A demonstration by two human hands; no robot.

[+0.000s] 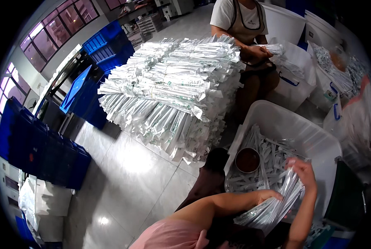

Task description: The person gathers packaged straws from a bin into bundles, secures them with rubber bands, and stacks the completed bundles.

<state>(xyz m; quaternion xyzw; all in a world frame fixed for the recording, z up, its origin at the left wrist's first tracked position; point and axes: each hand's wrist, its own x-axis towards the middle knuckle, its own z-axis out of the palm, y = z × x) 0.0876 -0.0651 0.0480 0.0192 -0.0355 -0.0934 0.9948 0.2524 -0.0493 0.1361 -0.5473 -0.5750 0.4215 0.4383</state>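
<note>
A bundle of long, thin, white and clear wrapped packets [272,211] slants across my lap, its upper end toward the right. My left hand [269,196] is closed around its middle. At the upper end, the curled fingers of my right hand [301,169] grip the tips of the packets; some fingertips are blurred. Just beyond both hands is a large translucent plastic bin [272,112], holding many loose packets of the same sort [281,149]. A round metal tin [247,160] with a reddish-brown inside sits among them.
A tall stack of bundled packets [169,91] stands ahead on the tiled floor. Beyond it a co-worker [245,25] sits holding packets over another white bin [293,91]. Blue crates [48,145] rise at the left. Filled bins and a plastic bag [351,120] line the right.
</note>
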